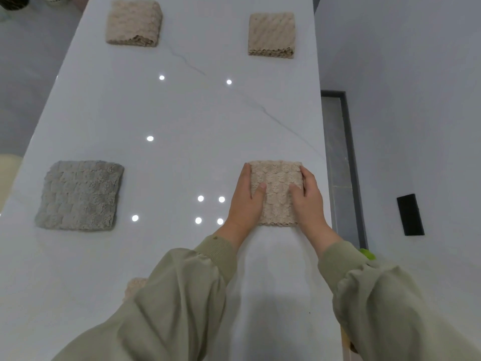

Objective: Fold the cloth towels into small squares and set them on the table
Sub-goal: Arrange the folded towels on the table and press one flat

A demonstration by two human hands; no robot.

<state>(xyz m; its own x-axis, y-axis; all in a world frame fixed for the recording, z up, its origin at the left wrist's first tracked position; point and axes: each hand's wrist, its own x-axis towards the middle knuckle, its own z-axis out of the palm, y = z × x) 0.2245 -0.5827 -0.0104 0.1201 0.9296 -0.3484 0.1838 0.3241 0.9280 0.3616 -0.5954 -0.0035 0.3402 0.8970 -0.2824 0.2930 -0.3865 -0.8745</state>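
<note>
A folded beige towel (277,178) lies flat on the white table (182,121) near its right edge. My left hand (246,198) holds its left side, thumb lying on top. My right hand (307,198) holds its right side the same way. A folded grey towel (79,195) sits at the left. Two more folded beige towels rest at the far end, one at the far left (134,22) and one at the far right (272,35). A bit of another beige towel (135,285) shows beside my left sleeve, mostly hidden.
The table's right edge runs just beyond my right hand, with floor and a dark strip (338,165) below it. A black rectangle (410,214) lies on the floor to the right. Dark objects (13,1) stand at the far left corner.
</note>
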